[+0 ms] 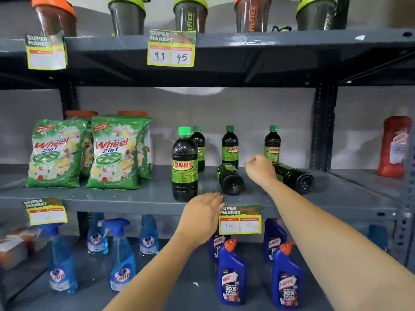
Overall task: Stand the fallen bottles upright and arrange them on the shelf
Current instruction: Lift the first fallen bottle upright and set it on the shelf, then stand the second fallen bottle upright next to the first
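On the grey middle shelf (139, 196) stand several dark bottles with green caps and green SUNNY labels. One upright bottle (184, 164) is at the front, three more stand behind it: (198, 147), (230, 145), (272, 144). Two bottles lie on their sides, bases toward me: one (230, 178) in the middle, one (294, 178) to the right. My right hand (260, 168) hovers between the two fallen bottles with fingers loosely curled, holding nothing. My left hand (203, 213) is flat and open at the shelf's front edge, just below the front upright bottle.
Green Wheel detergent bags (112, 153) fill the shelf's left part. A red bottle (395, 145) stands at far right. Shaker bottles (126, 15) line the shelf above. Blue spray bottles (122, 254) and Harpic bottles (231, 273) stand below. Price tags (240, 219) hang from shelf edges.
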